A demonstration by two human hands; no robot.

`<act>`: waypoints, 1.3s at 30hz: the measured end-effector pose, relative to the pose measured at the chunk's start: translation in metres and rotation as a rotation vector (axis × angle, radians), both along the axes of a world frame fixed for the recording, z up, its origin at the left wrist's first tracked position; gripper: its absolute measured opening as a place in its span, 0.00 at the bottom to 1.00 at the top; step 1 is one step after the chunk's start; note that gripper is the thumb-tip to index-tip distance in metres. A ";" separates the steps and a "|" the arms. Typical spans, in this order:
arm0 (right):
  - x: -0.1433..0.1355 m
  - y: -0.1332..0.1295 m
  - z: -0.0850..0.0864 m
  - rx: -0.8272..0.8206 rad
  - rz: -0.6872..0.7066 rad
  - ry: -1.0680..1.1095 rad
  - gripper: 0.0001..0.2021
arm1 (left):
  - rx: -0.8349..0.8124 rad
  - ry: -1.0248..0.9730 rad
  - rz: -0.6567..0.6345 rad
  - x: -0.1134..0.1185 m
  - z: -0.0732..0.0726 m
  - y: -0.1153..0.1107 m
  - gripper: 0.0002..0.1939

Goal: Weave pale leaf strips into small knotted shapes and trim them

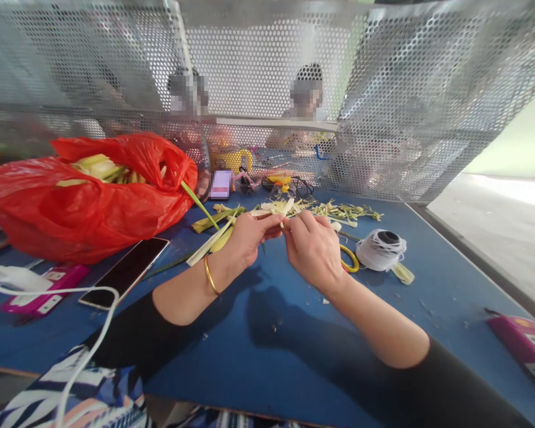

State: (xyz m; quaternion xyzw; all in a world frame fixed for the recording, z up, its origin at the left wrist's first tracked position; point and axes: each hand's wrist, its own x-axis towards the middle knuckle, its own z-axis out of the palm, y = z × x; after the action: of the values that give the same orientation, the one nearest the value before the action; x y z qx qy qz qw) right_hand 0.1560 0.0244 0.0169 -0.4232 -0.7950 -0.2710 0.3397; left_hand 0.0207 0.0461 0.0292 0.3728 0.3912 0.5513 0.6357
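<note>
My left hand [245,238], with a gold bangle on its wrist, pinches a pale yellow-green plant strip [289,208] between thumb and fingers. Close against it, my right hand [312,246] is closed on the same strip, knuckles up. Fingers hide most of the strip. Behind both hands lies a pile of shredded plant pieces [345,211]. Longer green and pale stalks [211,242] rest beside my left hand. A yellow ring-shaped handle [350,259] shows by my right wrist, next to a white spool of thread [378,251].
A red plastic bag [93,208] with plant pieces stands at left. Near it lie a dark phone [127,272], a magenta power strip [49,291] and a white cable [93,290]. Another magenta block [524,345] is at right. A perforated metal screen [258,71] stands behind; people sit beyond it.
</note>
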 end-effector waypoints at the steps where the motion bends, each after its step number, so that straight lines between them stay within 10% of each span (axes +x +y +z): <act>1: 0.000 -0.001 0.002 -0.009 0.002 -0.007 0.13 | 0.005 -0.001 0.004 0.000 0.001 0.000 0.13; 11: 0.002 -0.013 0.018 -0.437 0.168 0.247 0.07 | 0.040 0.024 -0.025 -0.003 0.006 0.000 0.12; 21: 0.014 -0.004 0.032 -0.433 0.145 0.612 0.06 | -0.019 0.068 -0.188 -0.014 0.014 0.005 0.07; 27: 0.021 0.013 0.025 -0.761 0.256 0.768 0.09 | -0.023 0.169 -0.251 -0.013 0.012 0.002 0.14; 39: 0.020 0.015 0.021 -0.911 0.307 0.945 0.14 | 0.099 0.337 -0.311 -0.012 0.009 0.002 0.11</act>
State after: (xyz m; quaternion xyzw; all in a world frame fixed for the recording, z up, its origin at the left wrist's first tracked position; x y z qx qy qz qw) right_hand 0.1759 0.0395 0.0381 -0.4794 -0.6468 0.3571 0.4735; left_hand 0.0086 0.0478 0.0379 0.5462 0.4022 0.3952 0.6194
